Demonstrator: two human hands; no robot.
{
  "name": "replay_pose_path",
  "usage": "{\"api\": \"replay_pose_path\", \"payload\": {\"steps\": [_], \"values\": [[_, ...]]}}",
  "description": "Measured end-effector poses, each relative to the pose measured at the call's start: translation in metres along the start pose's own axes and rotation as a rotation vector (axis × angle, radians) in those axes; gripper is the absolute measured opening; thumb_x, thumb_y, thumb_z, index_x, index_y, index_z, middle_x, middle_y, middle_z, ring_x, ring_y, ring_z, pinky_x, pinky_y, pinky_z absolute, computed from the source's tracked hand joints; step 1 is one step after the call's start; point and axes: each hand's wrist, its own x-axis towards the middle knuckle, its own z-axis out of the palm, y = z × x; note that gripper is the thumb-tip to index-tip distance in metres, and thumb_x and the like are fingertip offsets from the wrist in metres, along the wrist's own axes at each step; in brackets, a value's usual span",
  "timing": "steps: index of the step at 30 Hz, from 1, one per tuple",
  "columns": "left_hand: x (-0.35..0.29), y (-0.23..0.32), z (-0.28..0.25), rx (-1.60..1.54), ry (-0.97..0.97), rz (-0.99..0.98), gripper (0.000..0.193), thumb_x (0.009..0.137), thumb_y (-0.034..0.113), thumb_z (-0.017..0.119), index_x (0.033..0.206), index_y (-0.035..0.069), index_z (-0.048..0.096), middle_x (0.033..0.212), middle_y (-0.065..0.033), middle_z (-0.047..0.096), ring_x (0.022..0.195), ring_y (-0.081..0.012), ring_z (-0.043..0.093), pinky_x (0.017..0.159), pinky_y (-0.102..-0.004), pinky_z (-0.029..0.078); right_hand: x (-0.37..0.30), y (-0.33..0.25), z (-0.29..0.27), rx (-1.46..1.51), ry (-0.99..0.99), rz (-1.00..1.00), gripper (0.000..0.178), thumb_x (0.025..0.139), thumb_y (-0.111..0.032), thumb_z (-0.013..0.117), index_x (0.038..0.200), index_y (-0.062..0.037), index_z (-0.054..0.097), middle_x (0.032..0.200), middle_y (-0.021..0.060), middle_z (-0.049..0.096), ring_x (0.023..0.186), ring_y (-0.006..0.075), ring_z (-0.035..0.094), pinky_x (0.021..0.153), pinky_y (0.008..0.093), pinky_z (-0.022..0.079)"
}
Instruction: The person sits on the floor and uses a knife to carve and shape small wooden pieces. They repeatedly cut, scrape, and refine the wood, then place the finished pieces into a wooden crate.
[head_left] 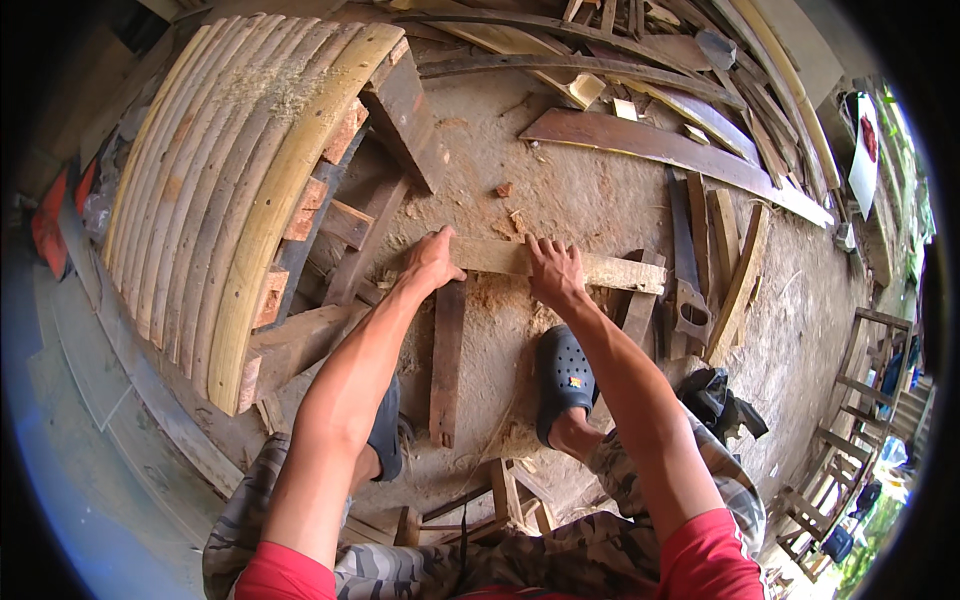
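A pale, rough wooden board [490, 256] lies crosswise in front of me, in both hands. My left hand [434, 258] is closed round its left end. My right hand [557, 268] is closed over it right of the middle, fingers across the top; the board's right end sticks out past it. Under the left end, a darker short plank [447, 365] runs back toward me on the ground. Another piece of wood [641, 305] lies under the right end. Just beyond that end is a handsaw [688, 275] with its handle nearest me.
A slatted wooden bench-like top [215, 170], strewn with sawdust, stands at the left on timber supports. Long planks [660, 145] and scrap wood pile up at the far right. Several short boards [735, 275] lie beside the saw. A wooden ladder-like frame [850, 420] is at the right edge.
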Motion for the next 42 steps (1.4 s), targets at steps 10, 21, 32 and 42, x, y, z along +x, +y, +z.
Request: {"api": "replay_pose_path", "payload": {"steps": [10, 21, 32, 42], "values": [[-0.028, -0.032, 0.053, -0.287, 0.342, 0.062, 0.110, 0.076, 0.019, 0.085, 0.158, 0.006, 0.013, 0.148, -0.0228, 0.047, 0.132, -0.0323, 0.052, 0.111, -0.0409, 0.042, -0.002, -0.012, 0.003, -0.058, 0.021, 0.110, 0.088, 0.088, -0.013, 0.064, 0.160, -0.0199, 0.014, 0.159, 0.0128, 0.030, 0.147, 0.0343, 0.029, 0.119, 0.0573, 0.019], [-0.222, -0.100, 0.147, 0.828, 0.032, 0.073, 0.056, 0.080, 0.029, 0.073, 0.127, 0.003, 0.056, 0.123, -0.0148, 0.059, 0.124, -0.0299, 0.052, 0.110, -0.0497, 0.035, -0.107, -0.067, 0.057, 0.048, 0.161, 0.215, 0.086, 0.086, -0.019, 0.061, 0.160, -0.0129, 0.018, 0.163, 0.0195, 0.021, 0.151, 0.0373, 0.019, 0.121, 0.0578, 0.013], [-0.246, -0.165, 0.176, 1.017, 0.026, 0.226, 0.027, 0.095, 0.020, 0.054, 0.119, 0.018, 0.066, 0.116, -0.0080, 0.062, 0.112, -0.0269, 0.057, 0.091, -0.0466, 0.045, -0.250, -0.084, 0.103, -0.043, -0.058, 0.082, 0.077, 0.088, -0.026, 0.058, 0.157, -0.0103, 0.027, 0.155, 0.0193, 0.036, 0.147, 0.0347, 0.029, 0.121, 0.0512, 0.017], [-0.243, -0.138, 0.165, 1.062, -0.370, 0.433, 0.026, 0.089, 0.018, 0.063, 0.112, 0.021, 0.075, 0.102, -0.0036, 0.076, 0.102, -0.0227, 0.072, 0.077, -0.0388, 0.058, -0.274, -0.046, 0.082, 0.254, 0.082, 0.244, 0.087, 0.081, -0.034, 0.072, 0.153, -0.0063, 0.030, 0.149, 0.0186, 0.044, 0.140, 0.0336, 0.040, 0.113, 0.0475, 0.030]]}}
